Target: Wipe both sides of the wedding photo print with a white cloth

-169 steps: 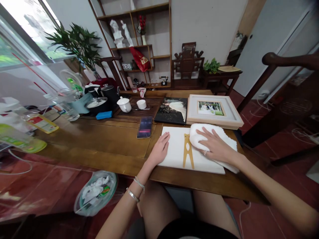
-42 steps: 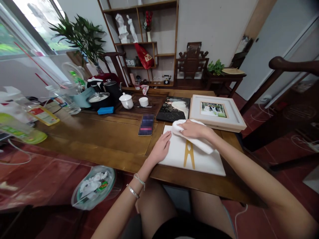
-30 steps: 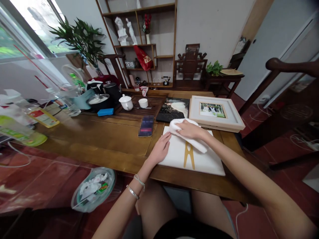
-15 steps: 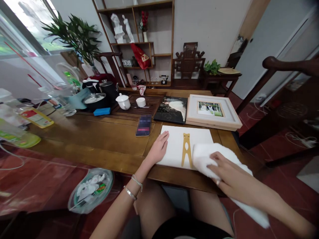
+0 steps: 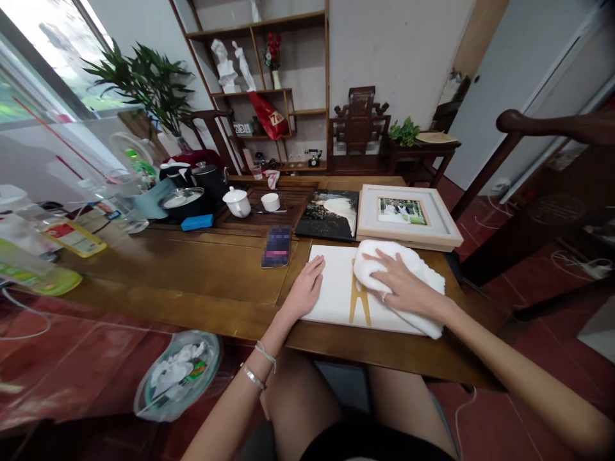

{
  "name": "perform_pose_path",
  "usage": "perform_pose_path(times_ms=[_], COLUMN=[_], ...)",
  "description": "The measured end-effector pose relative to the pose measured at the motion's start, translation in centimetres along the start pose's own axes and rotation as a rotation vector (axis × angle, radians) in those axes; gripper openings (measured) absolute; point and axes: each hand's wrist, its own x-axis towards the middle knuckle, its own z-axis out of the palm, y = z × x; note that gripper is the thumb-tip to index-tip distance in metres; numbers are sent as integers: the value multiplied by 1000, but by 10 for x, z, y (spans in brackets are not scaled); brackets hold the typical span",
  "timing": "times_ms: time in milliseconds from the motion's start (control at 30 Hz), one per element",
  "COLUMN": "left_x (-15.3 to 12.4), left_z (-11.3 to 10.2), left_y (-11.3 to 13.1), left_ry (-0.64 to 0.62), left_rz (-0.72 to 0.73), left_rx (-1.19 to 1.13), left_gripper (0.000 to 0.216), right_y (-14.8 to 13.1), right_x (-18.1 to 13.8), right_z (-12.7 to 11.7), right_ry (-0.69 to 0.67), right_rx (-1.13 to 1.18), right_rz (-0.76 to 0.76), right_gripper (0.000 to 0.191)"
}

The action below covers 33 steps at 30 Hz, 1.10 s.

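Observation:
A white board (image 5: 336,291) with a gold clothespin-shaped mark (image 5: 359,305) lies flat near the front edge of the wooden table (image 5: 192,269). My left hand (image 5: 306,289) rests flat on the board's left edge, fingers stretched out. My right hand (image 5: 401,283) presses a folded white cloth (image 5: 413,272) down on the board's right half, fingers spread over it. The cloth covers the top of the gold mark.
Behind the board lie a dark photo print (image 5: 329,214), a framed photo (image 5: 406,214) and a phone (image 5: 276,248). A tea tray with teapot (image 5: 237,202), cup and kettles stands at the back left. Bottles sit far left. A bin (image 5: 177,374) is on the floor; a chair arm (image 5: 542,121) stands right.
My right hand swept the cloth from the board's top left down off its lower right corner, then came back up onto the right half. My left hand stayed put.

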Motion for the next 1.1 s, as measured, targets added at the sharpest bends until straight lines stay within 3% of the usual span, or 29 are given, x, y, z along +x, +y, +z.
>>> perform_pose_path(times_ms=[100,233,400,567,667,867,967,1100], left_x=[0,0,0,0,0,0,0,0], left_z=[1,2,1,-1,-1,-1,0,0], left_y=[-1,-2,-1,2,2,-1,-2,-1], left_ry=[1,13,-1,-10,-5,-22,-23,-4], left_rz=[9,16,5,3,5,31,29,17], left_rx=[1,-3,4,1,1,15,15,4], left_gripper=[43,42,43,43,43,43,43,42], right_y=[-37,-67,-40,-23,-41,-78,-73,-51], right_x=[-28,-44,-1,41,36,-8,-10,20], right_z=[4,8,0,-8,4,24,22,15], right_ry=[-95,-155,-57,-67,-9,-12,-22,-11], right_rx=[40,64,29,105,6,-13,5,-32], right_rz=[-170,-267,-107,-33,-66,-248,-225,-82], right_gripper=[41,41,31,50,41,25,27,35])
